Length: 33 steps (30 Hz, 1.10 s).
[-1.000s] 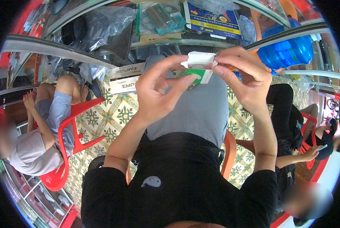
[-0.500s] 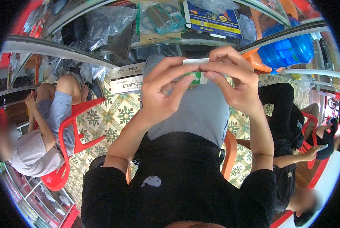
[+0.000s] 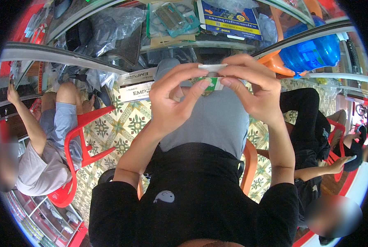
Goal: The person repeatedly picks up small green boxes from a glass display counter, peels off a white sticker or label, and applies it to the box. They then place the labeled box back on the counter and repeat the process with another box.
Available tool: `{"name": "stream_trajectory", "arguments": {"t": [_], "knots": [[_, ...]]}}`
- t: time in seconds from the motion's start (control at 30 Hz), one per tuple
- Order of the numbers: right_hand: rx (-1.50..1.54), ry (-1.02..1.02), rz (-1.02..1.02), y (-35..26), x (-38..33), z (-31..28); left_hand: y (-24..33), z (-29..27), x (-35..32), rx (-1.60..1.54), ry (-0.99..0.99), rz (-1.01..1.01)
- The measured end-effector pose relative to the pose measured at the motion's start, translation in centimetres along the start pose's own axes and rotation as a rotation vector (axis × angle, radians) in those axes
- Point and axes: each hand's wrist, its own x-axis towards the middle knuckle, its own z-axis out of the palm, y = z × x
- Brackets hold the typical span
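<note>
A small green-and-white carton [image 3: 211, 84] is held up above my lap, between my two hands. My left hand [image 3: 175, 94] pinches its left end, with the thumb on the green face and the fingers along the upper edge. On the other end, the thumb and fingers of my right hand [image 3: 256, 87] grip it the same way. A white flap [image 3: 212, 66] stands along the top between my fingertips. Below that flap a greyish strip shows, too small to make out. My fingers hide both ends of the carton.
Ahead stands a glass display case holding plastic bags [image 3: 120, 31], a packaged part [image 3: 173, 19] and a blue-yellow box [image 3: 230, 20]. A blue water jug [image 3: 309, 52] is at the right. White boxes [image 3: 135, 92] lie beyond my left forearm. People sit on both sides, one on a red chair [image 3: 75, 152].
The gap between the white flap and the green face has widened, showing a greyish strip. The person at left has raised an arm toward the glass case.
</note>
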Motion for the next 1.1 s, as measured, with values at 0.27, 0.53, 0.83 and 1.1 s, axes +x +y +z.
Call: {"name": "stream_trajectory", "arguments": {"t": [0.27,0.53,0.83,1.1], "knots": [[0.18,0.024,0.105,0.2,0.4,-0.2,0.8,-0.1,0.9,0.186,-0.107,0.129],[0.414,0.007,0.277,0.0,-0.2,0.8,-0.3,0.3,0.7,-0.122,-0.069,0.114],[0.345,-0.011,0.168,0.2,-0.6,0.8,0.3,-0.4,1.0,0.088,-0.128,0.157],[0.433,-0.002,0.223,0.2,-1.2,1.0,0.5,-0.3,0.8,0.121,-0.094,0.126]]}}
